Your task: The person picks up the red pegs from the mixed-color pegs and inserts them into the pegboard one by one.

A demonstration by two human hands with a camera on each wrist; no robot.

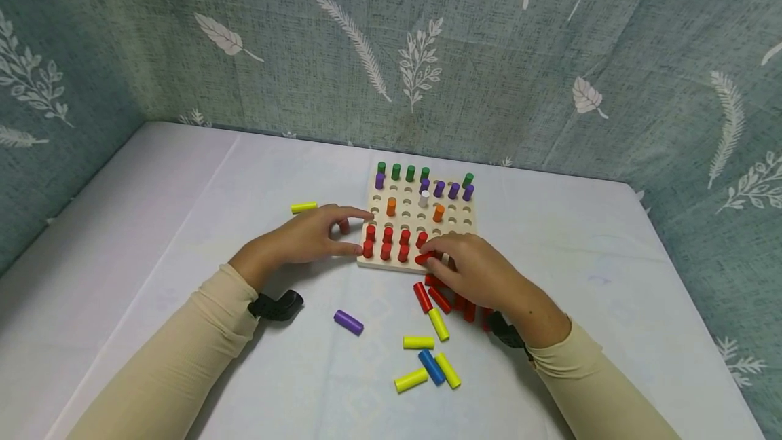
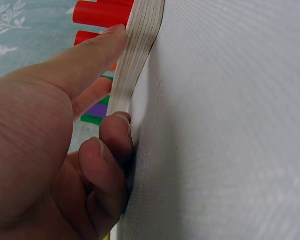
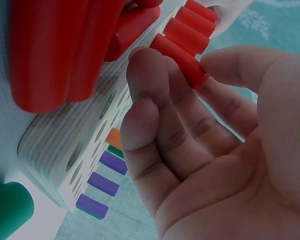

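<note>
A wooden pegboard (image 1: 391, 266) lies on the table with several red pegs (image 1: 387, 235) upright in its two front rows. My left hand (image 1: 314, 233) is at its left side. The thumb and forefinger reach to the board's edge (image 2: 137, 42), while other fingers are bent in the left wrist view. At the front row, my right hand (image 1: 473, 263) pinches a red peg (image 3: 182, 62) between thumb and fingers. That peg leans in the head view; whether its lower end is in a hole I cannot tell. Loose red pegs (image 1: 421, 297) lie below the right hand, which partly covers them.
Green pegs (image 1: 411, 173), purple pegs (image 1: 439, 189), a white peg (image 1: 424, 199) and two orange pegs (image 1: 391, 207) stand farther back. Loose on the table are a purple peg (image 1: 349, 322), a blue peg (image 1: 432, 367) and several yellow pegs (image 1: 418, 343). Patterned cloth (image 1: 293, 53) hangs behind.
</note>
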